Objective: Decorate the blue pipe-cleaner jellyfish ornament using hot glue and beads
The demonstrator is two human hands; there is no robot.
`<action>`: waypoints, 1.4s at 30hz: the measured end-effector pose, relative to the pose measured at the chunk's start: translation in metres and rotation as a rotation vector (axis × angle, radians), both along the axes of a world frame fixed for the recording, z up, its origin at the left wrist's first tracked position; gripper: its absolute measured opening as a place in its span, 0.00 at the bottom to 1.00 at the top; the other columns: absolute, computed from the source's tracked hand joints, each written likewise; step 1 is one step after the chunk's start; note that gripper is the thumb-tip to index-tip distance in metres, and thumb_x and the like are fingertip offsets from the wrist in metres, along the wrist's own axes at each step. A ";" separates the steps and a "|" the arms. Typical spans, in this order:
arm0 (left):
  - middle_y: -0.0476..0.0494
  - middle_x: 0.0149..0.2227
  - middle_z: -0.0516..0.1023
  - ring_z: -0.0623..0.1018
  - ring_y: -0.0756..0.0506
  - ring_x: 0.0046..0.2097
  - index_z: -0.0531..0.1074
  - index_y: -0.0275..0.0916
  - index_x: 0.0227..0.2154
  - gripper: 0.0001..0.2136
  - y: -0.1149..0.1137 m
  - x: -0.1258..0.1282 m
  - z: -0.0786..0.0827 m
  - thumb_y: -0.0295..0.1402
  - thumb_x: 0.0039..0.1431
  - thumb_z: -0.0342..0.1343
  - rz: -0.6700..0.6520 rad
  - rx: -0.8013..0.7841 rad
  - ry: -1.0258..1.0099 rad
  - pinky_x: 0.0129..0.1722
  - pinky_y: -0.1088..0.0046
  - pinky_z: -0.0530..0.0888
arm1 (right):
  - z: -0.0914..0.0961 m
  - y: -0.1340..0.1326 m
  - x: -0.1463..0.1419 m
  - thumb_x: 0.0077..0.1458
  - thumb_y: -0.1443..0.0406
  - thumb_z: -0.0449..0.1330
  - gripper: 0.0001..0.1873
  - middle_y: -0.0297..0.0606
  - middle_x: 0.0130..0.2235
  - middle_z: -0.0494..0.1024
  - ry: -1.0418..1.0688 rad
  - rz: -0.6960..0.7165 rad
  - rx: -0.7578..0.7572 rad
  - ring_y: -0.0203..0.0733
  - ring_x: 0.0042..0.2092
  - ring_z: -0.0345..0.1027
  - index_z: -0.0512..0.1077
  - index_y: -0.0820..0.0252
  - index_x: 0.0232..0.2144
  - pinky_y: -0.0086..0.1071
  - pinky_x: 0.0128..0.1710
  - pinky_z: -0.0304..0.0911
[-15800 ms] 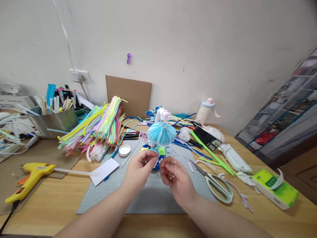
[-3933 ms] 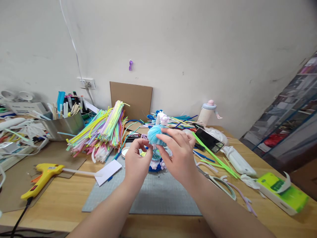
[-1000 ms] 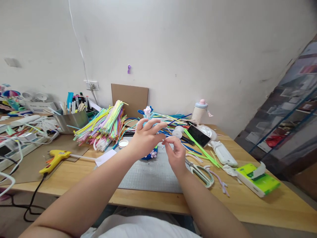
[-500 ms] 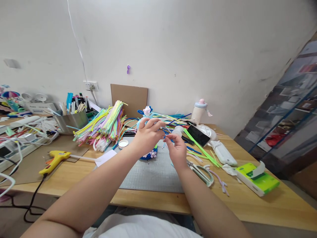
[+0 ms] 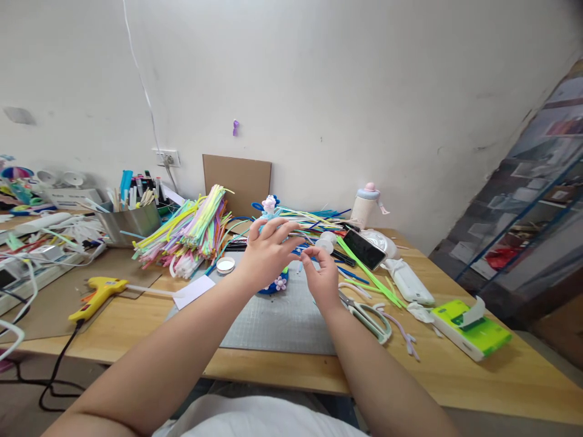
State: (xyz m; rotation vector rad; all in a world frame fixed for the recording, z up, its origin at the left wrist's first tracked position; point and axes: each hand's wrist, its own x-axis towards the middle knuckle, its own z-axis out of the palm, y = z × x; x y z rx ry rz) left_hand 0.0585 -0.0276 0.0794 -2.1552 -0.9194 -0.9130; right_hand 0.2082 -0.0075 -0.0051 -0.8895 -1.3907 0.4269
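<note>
A small pipe-cleaner doll with a fluffy light-blue skirt and a blue flowered base stands on the grey cutting mat. My left hand wraps over its skirt and hides most of it. My right hand is just right of the doll, with thumb and forefinger pinched on a thin short piece that is too small to name.
A pile of pastel pipe cleaners lies left of the mat, a yellow glue gun farther left. Scissors, a phone, a green tissue pack and a metal tin of tools stand around on the wooden table.
My right hand dropped slightly and came nearer the doll over the last second. My left hand has stayed wrapped over the skirt. The view barely shifted.
</note>
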 end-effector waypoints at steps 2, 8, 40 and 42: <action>0.48 0.51 0.74 0.68 0.42 0.53 0.73 0.49 0.42 0.11 -0.006 -0.006 -0.005 0.36 0.55 0.57 0.011 0.031 -0.071 0.52 0.59 0.54 | -0.002 0.003 -0.001 0.54 0.62 0.58 0.06 0.36 0.31 0.74 0.005 0.016 -0.013 0.43 0.37 0.67 0.71 0.58 0.31 0.39 0.43 0.61; 0.44 0.37 0.76 0.72 0.43 0.43 0.74 0.44 0.35 0.06 -0.030 -0.020 -0.049 0.28 0.54 0.56 0.070 0.109 -0.386 0.45 0.62 0.62 | -0.008 0.005 -0.007 0.53 0.62 0.59 0.09 0.38 0.34 0.77 0.044 0.129 -0.053 0.43 0.38 0.71 0.71 0.59 0.37 0.40 0.43 0.63; 0.44 0.37 0.73 0.70 0.44 0.43 0.74 0.47 0.34 0.06 -0.022 -0.026 -0.047 0.30 0.52 0.59 0.114 0.203 -0.414 0.44 0.63 0.62 | 0.028 -0.022 -0.014 0.54 0.64 0.58 0.04 0.36 0.35 0.75 -0.109 0.026 0.097 0.44 0.39 0.67 0.70 0.55 0.35 0.42 0.45 0.57; 0.45 0.38 0.73 0.69 0.43 0.44 0.76 0.49 0.31 0.06 -0.016 -0.027 -0.040 0.30 0.51 0.60 0.134 0.249 -0.366 0.44 0.62 0.60 | 0.035 -0.020 -0.017 0.54 0.63 0.59 0.04 0.35 0.35 0.77 -0.193 -0.005 0.107 0.44 0.38 0.68 0.71 0.55 0.34 0.42 0.45 0.54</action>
